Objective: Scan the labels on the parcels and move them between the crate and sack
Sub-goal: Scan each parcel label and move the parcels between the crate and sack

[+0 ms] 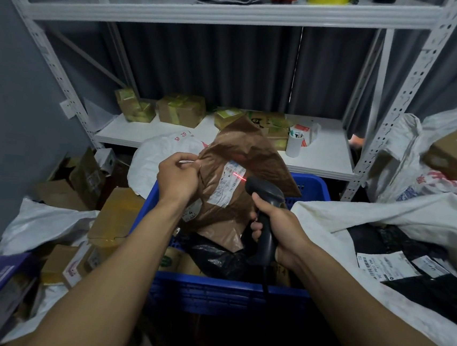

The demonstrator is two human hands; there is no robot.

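As one scanner (265, 194) shines, one parcel (245, 148) hangs.

Little print could be read. The white shipping label (230, 182) on the brown parcel (240, 151) carried a barcode and lines of small print, too fine to make out; a red line from the scanner (264, 193) crossed its upper part. A carton (282, 272) low in the blue crate (227, 292) showed "OT 4". The white bag (162, 155) behind the crate bore red letters, seemingly "DI", cut off. In the white sack (357, 213), a label (383, 267) on a black parcel (433, 293) bore a barcode and handwritten digits, upside down and illegible.
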